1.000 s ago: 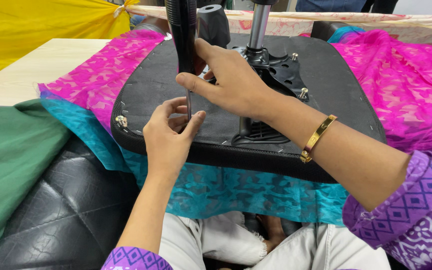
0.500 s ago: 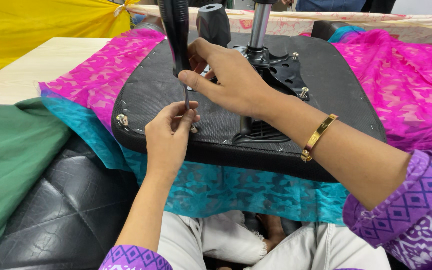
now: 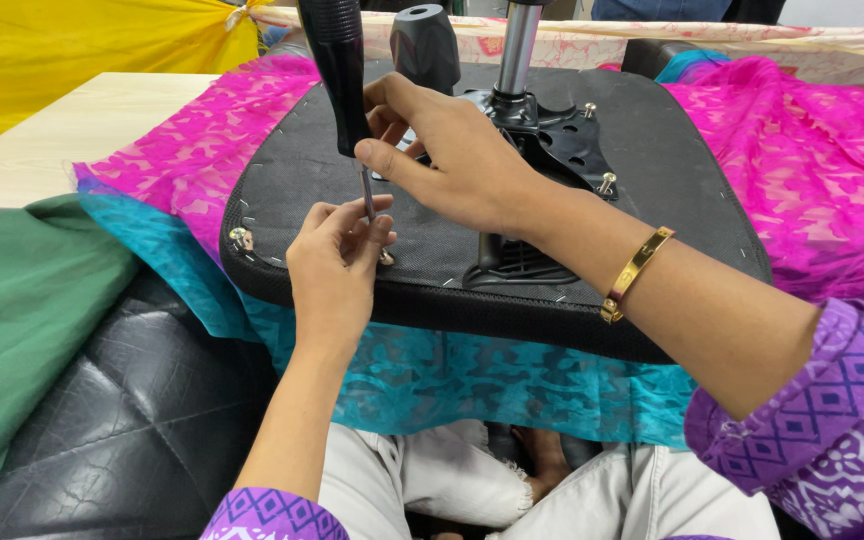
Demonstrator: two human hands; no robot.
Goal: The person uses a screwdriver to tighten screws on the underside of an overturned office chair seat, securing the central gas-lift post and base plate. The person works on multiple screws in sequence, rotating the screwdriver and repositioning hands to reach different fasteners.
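Furniture workshop, upturned chair seat point(image 3: 652, 170) under assembly, quilted black cushion point(image 3: 102, 430), cloth-draped worktables point(image 3: 72, 120)

Open seat underside point(image 3: 282, 170) leftward; metal bracket point(image 3: 552, 130) and post point(image 3: 517, 45) crowding the right.

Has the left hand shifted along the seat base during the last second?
No. The left hand pinches the screwdriver shaft at the same spot on the upturned seat base, beside the edge bolt.
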